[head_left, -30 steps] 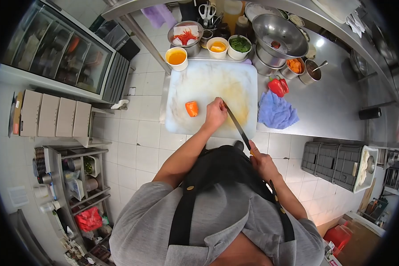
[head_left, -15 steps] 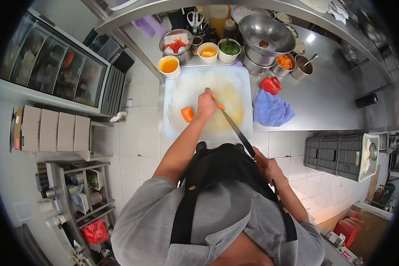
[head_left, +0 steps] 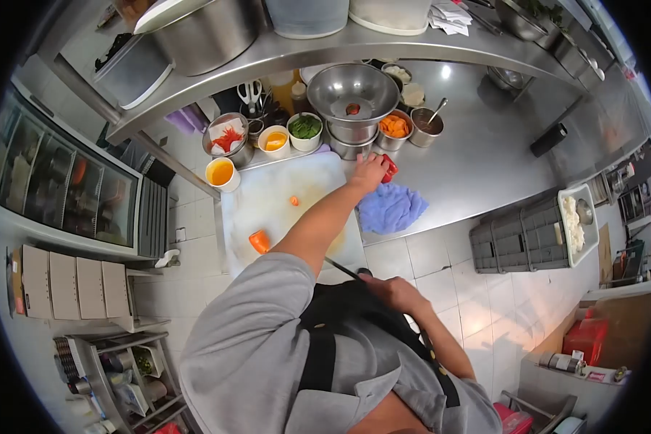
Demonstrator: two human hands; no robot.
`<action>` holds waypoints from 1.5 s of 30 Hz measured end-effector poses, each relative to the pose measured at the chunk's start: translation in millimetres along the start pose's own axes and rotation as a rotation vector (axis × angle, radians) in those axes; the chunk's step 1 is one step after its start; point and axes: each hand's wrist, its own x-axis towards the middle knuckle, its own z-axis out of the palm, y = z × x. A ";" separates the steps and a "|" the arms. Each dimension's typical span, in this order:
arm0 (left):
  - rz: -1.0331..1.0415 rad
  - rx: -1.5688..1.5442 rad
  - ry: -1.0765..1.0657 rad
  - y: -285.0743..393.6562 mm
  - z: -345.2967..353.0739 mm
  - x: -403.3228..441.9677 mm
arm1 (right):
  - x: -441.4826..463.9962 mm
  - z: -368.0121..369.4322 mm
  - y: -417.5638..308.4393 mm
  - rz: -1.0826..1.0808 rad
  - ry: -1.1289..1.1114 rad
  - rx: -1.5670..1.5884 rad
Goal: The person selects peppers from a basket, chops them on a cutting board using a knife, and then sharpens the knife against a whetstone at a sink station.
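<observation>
My left hand (head_left: 369, 172) reaches past the board's right edge, its fingers closed around a red bell pepper (head_left: 390, 168) that shows only in part beside them. My right hand (head_left: 399, 295) is low in front of the apron, wrapped around the handle of a knife (head_left: 342, 267). The knife's blade points up and left toward the board's near edge, partly hidden by my left arm. On the white cutting board (head_left: 246, 192) lie an orange bell pepper piece (head_left: 259, 241) and a small orange scrap (head_left: 294, 201).
A blue cloth (head_left: 392, 208) lies just below the red pepper. Behind the board stand tubs of orange liquid (head_left: 220, 172), yellow contents (head_left: 274, 139) and green leaves (head_left: 305, 126). A steel bowl (head_left: 333, 94) rests on stacked pots, beside chopped orange pieces (head_left: 394, 126). A shelf (head_left: 267, 65) crosses overhead.
My left hand has left the small orange pieces on the board and reached right to the red pepper. The knife has drawn back toward my body. The view has shifted right.
</observation>
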 end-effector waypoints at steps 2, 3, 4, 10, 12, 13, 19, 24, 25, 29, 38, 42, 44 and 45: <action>-0.016 0.108 -0.004 2.0 -5.9 -4.8 | 18.9 8.2 2.6 0.010 -0.066 -0.011; -0.057 0.130 -0.012 5.9 -10.1 -8.1 | 29.8 11.6 3.5 -0.053 -0.009 -0.016; -0.092 0.136 -0.021 8.0 -14.1 -11.9 | 39.6 16.1 2.8 -0.115 0.045 -0.016; -0.225 -0.049 -0.004 -3.1 -26.9 -30.9 | 88.9 21.8 -26.6 -0.151 0.030 0.029; -0.142 -0.212 0.002 -10.5 -36.8 -50.7 | 96.3 26.1 -21.4 -0.126 0.081 0.057; -0.155 -0.215 0.005 -14.9 -39.3 -61.4 | 99.5 30.1 -14.4 -0.131 0.069 0.054; -0.538 -1.220 0.656 -37.4 -37.5 -208.4 | 90.6 19.3 12.1 -0.029 0.242 0.048; -0.655 -0.703 0.566 -17.8 -11.3 -266.4 | 68.1 -5.7 4.6 -0.009 0.210 0.058; -0.576 -0.600 0.626 -15.6 -4.7 -266.1 | 63.0 -6.6 4.1 -0.034 0.242 0.049; -0.623 -0.470 0.689 -3.5 -19.3 -260.6 | 51.2 -18.4 -11.2 -0.047 0.205 -0.033; -0.603 -0.364 0.525 -6.6 -14.1 -256.0 | 49.8 -15.2 -16.0 -0.149 0.163 -0.136; -0.596 -0.349 0.540 -6.8 -13.4 -255.6 | 49.4 -18.2 -19.8 -0.161 0.153 -0.155; -0.597 -0.342 0.539 -7.0 -13.8 -255.5 | 50.1 -26.1 -27.5 -0.087 0.077 -0.159; -0.597 -0.327 0.536 -7.0 -13.4 -255.2 | 51.6 -30.0 -32.3 -0.085 0.074 -0.162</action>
